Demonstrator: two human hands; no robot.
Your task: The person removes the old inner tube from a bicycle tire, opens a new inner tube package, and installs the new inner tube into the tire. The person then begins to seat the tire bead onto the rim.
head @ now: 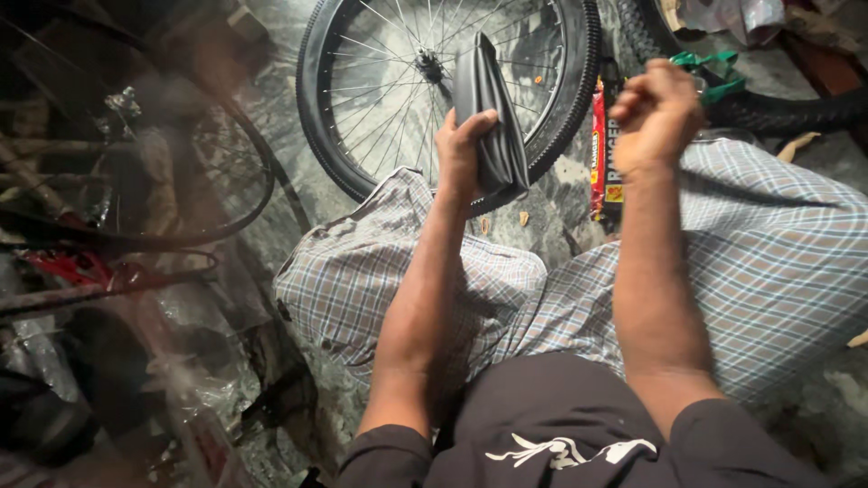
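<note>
The left hand (pixel 461 149) grips a folded black inner tube (pixel 488 113) (soft, light, floppy, best pinched mid-fold), while the right hand (pixel 655 113) is fisted, seemingly empty.

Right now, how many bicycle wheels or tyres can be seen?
3. A spoked wheel lies on the floor ahead of the left hand; a knobby tyre lies at top right behind the right hand; a blurred wheel sits left. Clutter may hide others.

A long, narrow red-and-black package (pixel 607 154) (yellow patch near its lower end) lies on the floor beside the wheel (pixel 579 99).
</note>
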